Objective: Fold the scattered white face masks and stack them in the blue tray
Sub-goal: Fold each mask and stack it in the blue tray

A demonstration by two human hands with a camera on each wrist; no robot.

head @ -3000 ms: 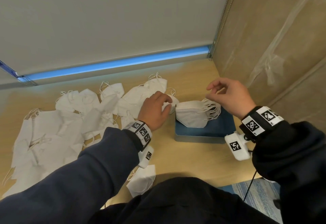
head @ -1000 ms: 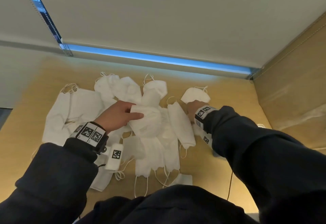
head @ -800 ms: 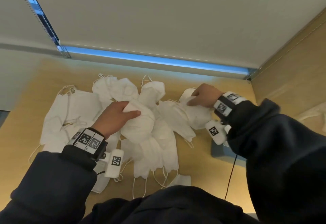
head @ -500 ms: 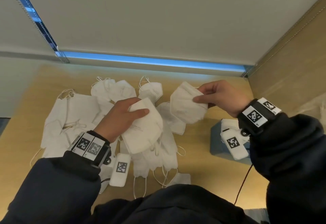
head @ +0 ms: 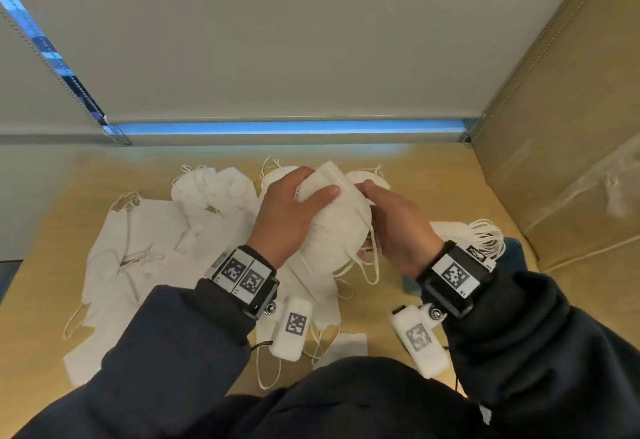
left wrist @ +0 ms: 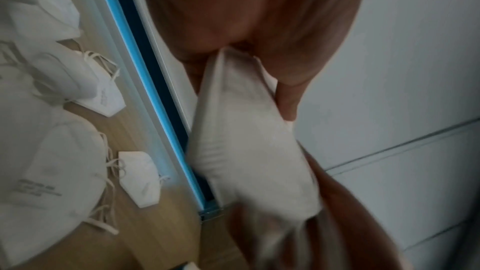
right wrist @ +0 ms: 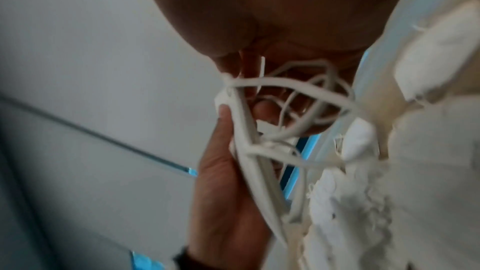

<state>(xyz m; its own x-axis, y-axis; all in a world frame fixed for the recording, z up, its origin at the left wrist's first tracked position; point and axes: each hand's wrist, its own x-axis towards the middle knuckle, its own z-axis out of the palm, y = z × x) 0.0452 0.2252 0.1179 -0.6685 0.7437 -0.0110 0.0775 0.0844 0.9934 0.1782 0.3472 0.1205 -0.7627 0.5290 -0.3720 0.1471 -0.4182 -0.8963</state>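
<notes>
Two white face masks (head: pixel 334 227) are pressed flat together above the table, between both hands. My left hand (head: pixel 313 184) grips them from the left, thumb across the near face. My right hand (head: pixel 372 196) holds the right edge, where the ear loops (right wrist: pixel 285 98) hang over its fingers. In the left wrist view the held mask (left wrist: pixel 246 151) runs down from the palm. The blue tray (head: pixel 516 255) shows partly behind the right wrist, with a stack of folded masks (head: pixel 457 231) in it. Several scattered masks (head: pixel 156 241) lie on the table to the left.
The wooden table (head: pixel 433 175) ends at a grey blind (head: pixel 277 40) at the back, with a blue-lit strip below it. A brown wrapped panel (head: pixel 571 109) walls the right side next to the tray. More loose masks (head: pixel 221 186) lie near the back edge.
Half a second ago each hand held its own mask apart. The hands have come together, and the two masks now lie against each other between them.
</notes>
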